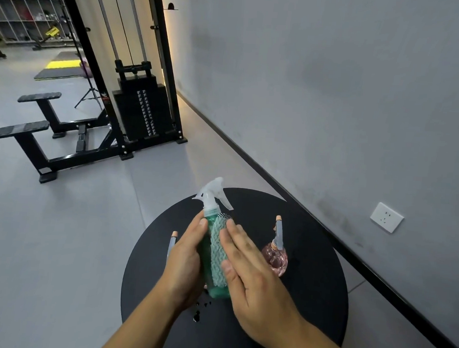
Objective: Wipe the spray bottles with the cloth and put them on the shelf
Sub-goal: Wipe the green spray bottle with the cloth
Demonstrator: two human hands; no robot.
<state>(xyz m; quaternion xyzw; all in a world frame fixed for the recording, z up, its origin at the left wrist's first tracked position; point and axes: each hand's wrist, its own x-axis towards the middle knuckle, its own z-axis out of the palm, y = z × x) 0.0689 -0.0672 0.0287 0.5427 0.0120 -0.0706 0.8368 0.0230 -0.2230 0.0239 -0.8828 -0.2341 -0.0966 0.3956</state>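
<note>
Gym-floor round black table (309,301), lower centre: left hand (186,263) curls round the green spray bottle (206,251), steadying it; flat-fingered right hand (248,273) presses the cloth (218,254) against it to wipe.

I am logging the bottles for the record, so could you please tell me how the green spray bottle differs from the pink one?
The green spray bottle is tall and straight-sided; the pink bottle is squat and round. The green one has a white trigger head; the pink one a slim, tan-tipped sprayer. The left hand holds the green one, cloth pressed on; the pink one stands untouched. Both are translucent.
</note>
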